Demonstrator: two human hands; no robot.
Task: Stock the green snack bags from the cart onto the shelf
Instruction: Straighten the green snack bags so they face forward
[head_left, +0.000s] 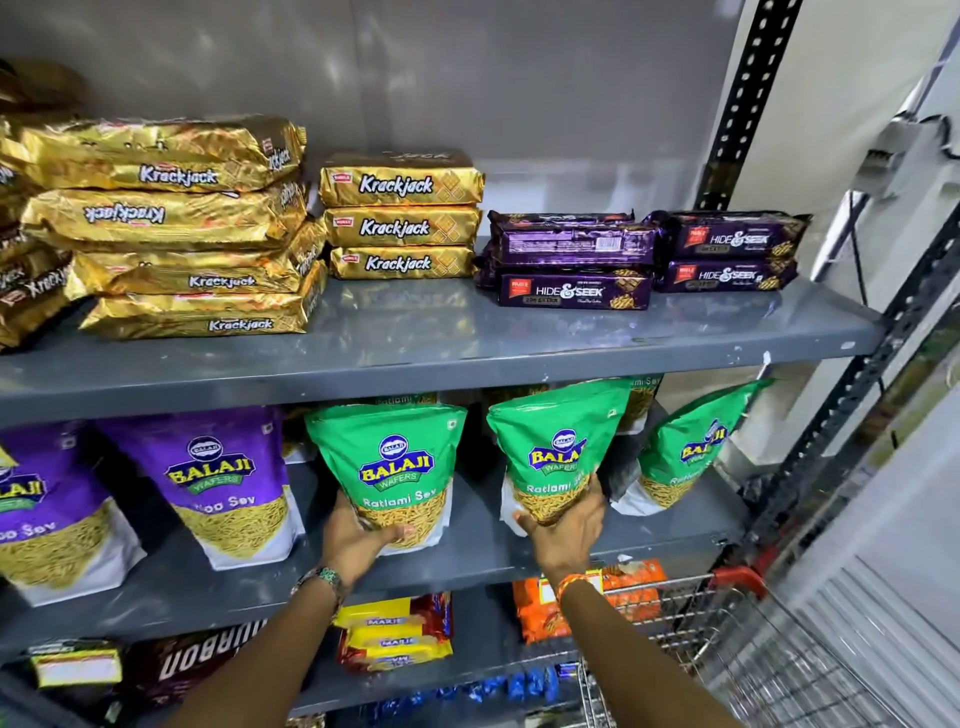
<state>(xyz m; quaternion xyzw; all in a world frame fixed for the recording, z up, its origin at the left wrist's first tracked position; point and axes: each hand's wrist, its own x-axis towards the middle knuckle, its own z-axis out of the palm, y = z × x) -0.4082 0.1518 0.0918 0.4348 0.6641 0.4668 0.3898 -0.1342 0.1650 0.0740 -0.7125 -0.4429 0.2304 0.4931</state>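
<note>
Green snack bags (387, 467) and (556, 457) upright on middle shelf (467, 558), left hand (358, 540) and right hand (563, 532) cupping bases at 6 o'clock, likely facing labels out.

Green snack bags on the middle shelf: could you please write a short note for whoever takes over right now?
Left hand: holding the base of the left green bag, which stands upright on the middle shelf.
Right hand: holding the base of the centre green bag, upright on the same shelf.
A third green bag leans at the shelf's right end, untouched; more green packs show behind the front row.
Purple bags sit to the left.
Done: three green bags face front.
Left: release both bags, then check the cart; its contents are mostly out of view.
</note>
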